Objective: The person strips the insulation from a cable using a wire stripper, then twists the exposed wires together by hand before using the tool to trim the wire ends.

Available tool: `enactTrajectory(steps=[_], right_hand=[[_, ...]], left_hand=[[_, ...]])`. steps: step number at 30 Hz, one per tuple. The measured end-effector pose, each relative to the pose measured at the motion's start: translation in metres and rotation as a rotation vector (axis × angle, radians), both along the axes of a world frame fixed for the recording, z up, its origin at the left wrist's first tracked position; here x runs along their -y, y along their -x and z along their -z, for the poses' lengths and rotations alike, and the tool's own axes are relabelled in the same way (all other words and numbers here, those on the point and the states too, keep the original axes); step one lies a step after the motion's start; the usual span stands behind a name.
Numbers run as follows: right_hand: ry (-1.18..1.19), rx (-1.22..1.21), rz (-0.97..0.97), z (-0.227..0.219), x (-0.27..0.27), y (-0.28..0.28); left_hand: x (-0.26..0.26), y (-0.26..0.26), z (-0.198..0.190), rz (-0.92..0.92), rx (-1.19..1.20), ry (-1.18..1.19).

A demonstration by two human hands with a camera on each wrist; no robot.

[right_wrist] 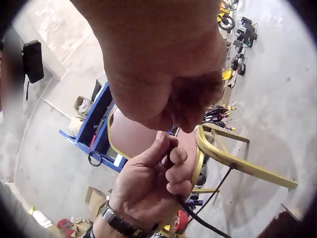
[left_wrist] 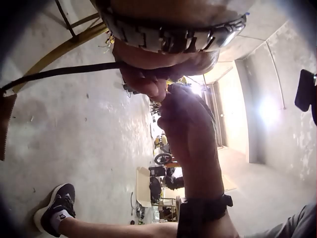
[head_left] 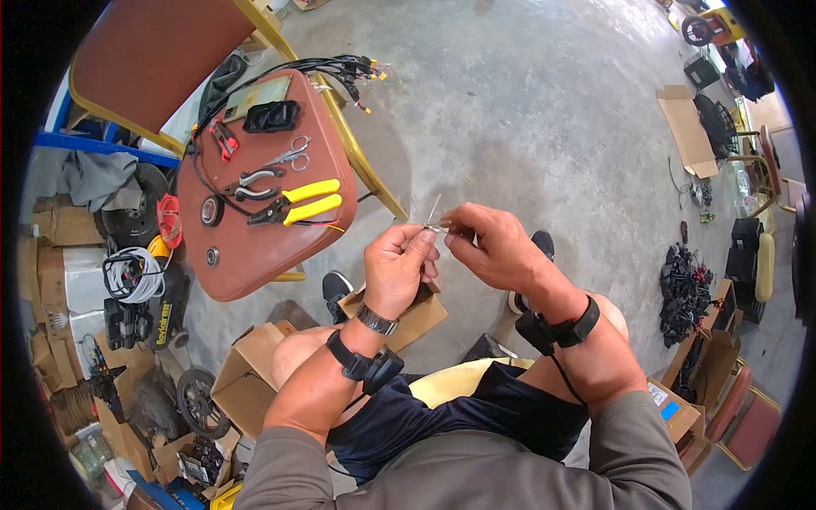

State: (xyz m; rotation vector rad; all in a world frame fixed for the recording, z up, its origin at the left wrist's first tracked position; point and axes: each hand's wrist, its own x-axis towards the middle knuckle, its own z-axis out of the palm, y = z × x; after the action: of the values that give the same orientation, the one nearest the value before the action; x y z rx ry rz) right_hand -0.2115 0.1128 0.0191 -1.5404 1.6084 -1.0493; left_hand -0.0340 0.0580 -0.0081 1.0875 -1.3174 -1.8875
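Observation:
Both hands are raised in front of me over my knees, fingertips together. My left hand [head_left: 422, 240] pinches a small bundle of thin pale wires [head_left: 433, 211] between thumb and curled fingers. The right hand [head_left: 450, 231] pinches the same wires from the other side, and their loose ends stick up between the hands. The right wrist view shows the left hand [right_wrist: 163, 166] with its fingers curled just under the right fist [right_wrist: 173, 106]. The left wrist view shows the right hand [left_wrist: 181, 116] close against the left fingers [left_wrist: 148, 84]. The piece itself is hidden inside the fingers.
A brown chair seat [head_left: 255, 255] to the left carries yellow-handled pliers [head_left: 297, 204], scissors [head_left: 291, 155], a phone [head_left: 255, 95] and a wire harness [head_left: 340, 70]. Cardboard boxes [head_left: 246, 374] lie by my legs. Tool clutter fills the left floor, black parts [head_left: 684, 289] the right.

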Motion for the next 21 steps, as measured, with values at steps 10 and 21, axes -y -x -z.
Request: enactTrajectory(steps=[10, 21], right_hand=[[-0.358, 0.435, -0.045, -0.003, 0.0, 0.005], [-0.308, 0.479, 0.02, 0.002, -0.002, 0.0]], left_hand=[[-0.003, -0.003, 0.003, 0.017, -0.059, 0.044], [0.0, -0.008, 0.004, -0.011, -0.155, 0.089]])
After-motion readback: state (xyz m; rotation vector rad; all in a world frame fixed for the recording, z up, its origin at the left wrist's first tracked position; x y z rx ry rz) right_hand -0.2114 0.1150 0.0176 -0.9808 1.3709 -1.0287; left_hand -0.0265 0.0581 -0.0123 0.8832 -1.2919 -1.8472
